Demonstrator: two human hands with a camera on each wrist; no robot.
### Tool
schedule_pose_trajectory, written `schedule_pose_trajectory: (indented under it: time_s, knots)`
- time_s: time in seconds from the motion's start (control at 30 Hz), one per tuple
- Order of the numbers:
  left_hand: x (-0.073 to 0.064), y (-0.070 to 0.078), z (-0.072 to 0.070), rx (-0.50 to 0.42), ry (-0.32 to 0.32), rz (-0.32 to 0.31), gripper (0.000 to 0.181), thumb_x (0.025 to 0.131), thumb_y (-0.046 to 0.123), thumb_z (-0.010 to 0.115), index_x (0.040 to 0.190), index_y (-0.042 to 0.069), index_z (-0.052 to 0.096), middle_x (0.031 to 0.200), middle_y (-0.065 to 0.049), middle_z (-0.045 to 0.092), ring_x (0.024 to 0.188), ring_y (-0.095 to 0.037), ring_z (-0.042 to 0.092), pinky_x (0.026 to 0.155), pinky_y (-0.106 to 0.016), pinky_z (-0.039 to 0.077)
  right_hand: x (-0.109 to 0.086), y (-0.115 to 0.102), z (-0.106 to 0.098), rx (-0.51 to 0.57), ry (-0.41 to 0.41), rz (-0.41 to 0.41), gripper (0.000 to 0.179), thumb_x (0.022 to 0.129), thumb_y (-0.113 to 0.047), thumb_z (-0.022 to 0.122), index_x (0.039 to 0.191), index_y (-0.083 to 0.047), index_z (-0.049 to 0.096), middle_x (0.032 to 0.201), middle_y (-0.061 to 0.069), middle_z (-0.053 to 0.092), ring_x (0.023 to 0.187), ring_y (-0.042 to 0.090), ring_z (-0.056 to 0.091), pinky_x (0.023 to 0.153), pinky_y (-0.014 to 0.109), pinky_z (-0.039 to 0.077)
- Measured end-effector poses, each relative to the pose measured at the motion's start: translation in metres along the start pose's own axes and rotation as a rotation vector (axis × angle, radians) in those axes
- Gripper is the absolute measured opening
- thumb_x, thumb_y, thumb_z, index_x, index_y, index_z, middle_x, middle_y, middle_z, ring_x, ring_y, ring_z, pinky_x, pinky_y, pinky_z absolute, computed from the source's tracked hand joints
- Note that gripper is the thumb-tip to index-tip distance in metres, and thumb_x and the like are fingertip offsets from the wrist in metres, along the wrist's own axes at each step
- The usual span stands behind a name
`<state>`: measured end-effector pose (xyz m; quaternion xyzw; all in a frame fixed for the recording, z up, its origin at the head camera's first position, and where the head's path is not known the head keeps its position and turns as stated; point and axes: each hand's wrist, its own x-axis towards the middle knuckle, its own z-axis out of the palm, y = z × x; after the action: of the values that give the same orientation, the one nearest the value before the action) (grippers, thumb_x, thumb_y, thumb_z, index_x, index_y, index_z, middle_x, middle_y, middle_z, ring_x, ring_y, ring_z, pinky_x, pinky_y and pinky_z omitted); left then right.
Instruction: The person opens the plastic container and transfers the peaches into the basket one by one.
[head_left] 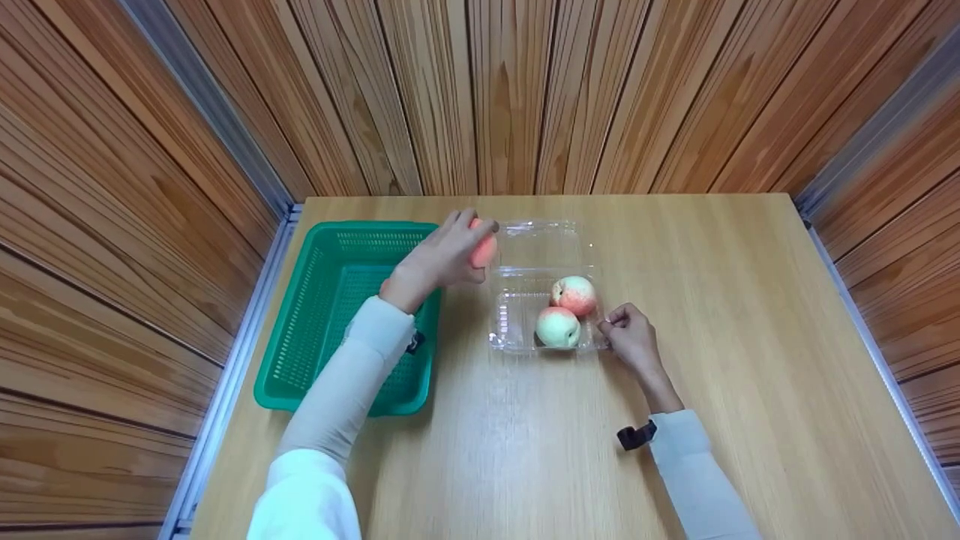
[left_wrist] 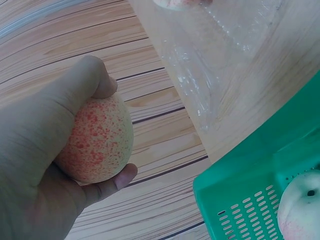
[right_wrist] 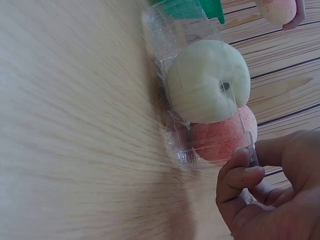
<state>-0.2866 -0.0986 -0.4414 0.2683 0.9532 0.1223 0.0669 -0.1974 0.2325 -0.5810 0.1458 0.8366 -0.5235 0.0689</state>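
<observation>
A pale wooden table stands before plank walls; above it, between a green basket and an open, clear plastic container, a person's left hand grips a peach. The right hand pinches the container's right edge, near two peaches touching inside; the thin plastic looks light, so a slack pinch could let it slide if bumped, and a loosened left grip might drop the round fruit.
</observation>
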Motion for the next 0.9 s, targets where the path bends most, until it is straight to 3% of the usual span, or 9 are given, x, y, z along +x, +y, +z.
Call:
schedule_pose_trajectory:
  time_s: [0.5,0.9]
  knots:
    - [-0.005,-0.007,-0.007,-0.008,0.011,-0.016,0.073,0.091,0.018,0.08,0.155,0.019,0.048,0.157,-0.021,0.044,0.142,-0.04,0.046,0.11,-0.052,0.055,0.001,0.0,0.001,0.0,0.008,0.0,0.012,0.098,-0.008,0.065,0.103,-0.001,0.057,0.081,0.001,0.056,0.065,0.009,0.058,0.054,0.021,0.047]
    - [-0.009,-0.014,-0.01,-0.009,0.027,-0.028,0.072,0.09,0.02,0.082,0.154,0.017,0.048,0.152,-0.02,0.046,0.136,-0.037,0.047,0.107,-0.05,0.057,0.002,0.001,0.001,-0.026,0.029,-0.021,0.012,0.096,-0.008,0.067,0.1,-0.001,0.058,0.079,-0.001,0.056,0.063,0.007,0.055,0.052,0.02,0.045]
